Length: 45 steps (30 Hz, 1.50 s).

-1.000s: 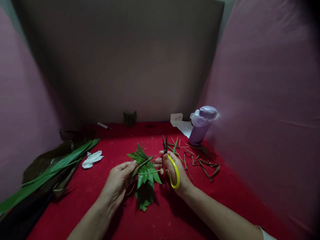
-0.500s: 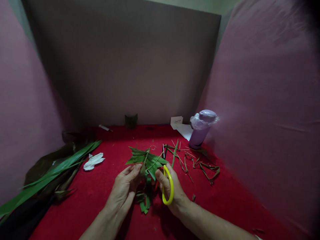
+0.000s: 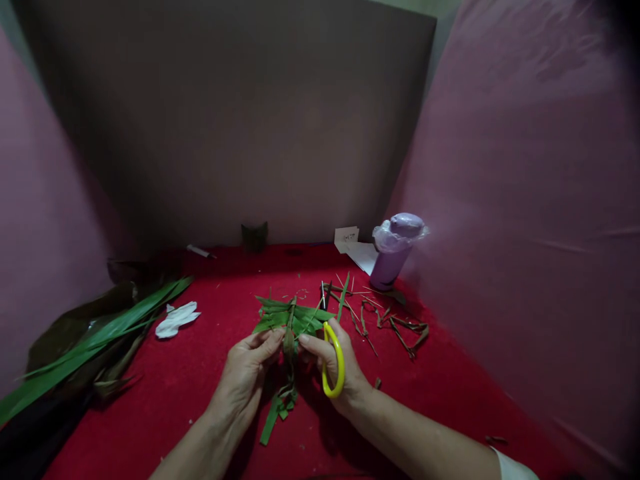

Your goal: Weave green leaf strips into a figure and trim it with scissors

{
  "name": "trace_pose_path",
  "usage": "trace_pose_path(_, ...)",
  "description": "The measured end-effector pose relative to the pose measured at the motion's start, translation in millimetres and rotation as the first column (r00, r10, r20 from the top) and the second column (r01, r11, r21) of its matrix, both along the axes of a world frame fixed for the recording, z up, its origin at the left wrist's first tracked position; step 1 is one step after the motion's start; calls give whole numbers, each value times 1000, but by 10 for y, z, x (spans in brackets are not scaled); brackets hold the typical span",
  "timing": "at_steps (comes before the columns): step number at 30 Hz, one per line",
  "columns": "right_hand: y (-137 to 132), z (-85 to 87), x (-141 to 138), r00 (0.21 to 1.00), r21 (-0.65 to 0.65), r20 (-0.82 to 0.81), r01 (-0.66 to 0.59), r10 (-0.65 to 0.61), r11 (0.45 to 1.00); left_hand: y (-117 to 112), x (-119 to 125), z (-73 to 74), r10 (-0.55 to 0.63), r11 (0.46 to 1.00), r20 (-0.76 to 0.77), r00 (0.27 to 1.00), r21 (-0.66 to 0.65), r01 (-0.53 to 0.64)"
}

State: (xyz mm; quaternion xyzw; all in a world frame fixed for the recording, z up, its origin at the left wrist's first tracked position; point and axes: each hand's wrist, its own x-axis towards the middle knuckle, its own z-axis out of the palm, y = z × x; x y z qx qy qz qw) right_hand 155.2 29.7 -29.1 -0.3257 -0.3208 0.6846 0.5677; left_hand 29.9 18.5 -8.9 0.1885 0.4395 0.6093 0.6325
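Note:
Between both hands is a woven figure of green leaf strips (image 3: 305,321), with a brown dried strip (image 3: 289,343) running down its middle. My left hand (image 3: 247,370) pinches its left side between thumb and fingers. On the other side my right hand (image 3: 337,370) presses thumb and fingers against the leaf piece. That hand also carries scissors (image 3: 341,363) by a yellow handle loop, their dark blades pointing away past the leaf. Green strip ends (image 3: 273,419) hang below the hands. The fingertips behind the leaf are hidden.
Long green leaves (image 3: 100,347) lie at left beside a crumpled white tissue (image 3: 176,320). Brown dried strips (image 3: 410,333) and thin sticks are scattered at right. A purple tumbler (image 3: 390,267) in plastic stands behind them, near white papers (image 3: 361,255). Walls enclose the red cloth (image 3: 425,413).
The view has shifted slightly. My right thumb has moved left, closer to the brown strip in the middle. The hanging green strip ends now extend lower and to the left.

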Motion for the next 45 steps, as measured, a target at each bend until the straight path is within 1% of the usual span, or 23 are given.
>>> trace_pose_path(7, 3, 17, 2, 1000, -17, 12, 10, -10, 1000, -7, 18, 16, -11, 1000, -28, 1000, -1, 11)
trace_pose_path(20, -9, -1, 1, 999, -5, 41, 29, -28, 1000, 8, -27, -47, -48, 999, -76, 996, 2, 48)
trace_pose_path(26, -3, -12, 9, 998, -30, 43, 36, -35, 999, -3, -15, -12, -59, 998, -68, 996, 3, 59)
trace_pose_path(29, -4, -14, 12, 998, -18, 58, 40, -39, 999, -2, -10, 1, -66, 998, -60, 996, 6, 66)
trace_pose_path(35, 6, -21, 3, 998, 9, 57, 29, -29, 1000, -10, -15, 2, -78, 997, -56, 995, 10, 79)
trace_pose_path(40, 6, -22, 0, 997, -1, 70, 36, -35, 999, -11, -17, -7, -86, 996, -63, 994, 6, 86)
trace_pose_path(43, 8, -11, 8, 998, -3, 51, 31, -31, 1000, -9, -25, -17, -74, 997, -77, 994, 2, 74)
trace_pose_path(45, 15, -3, 19, 998, 28, 54, 36, -37, 999, -2, -37, -24, -43, 999, -88, 995, 3, 44)
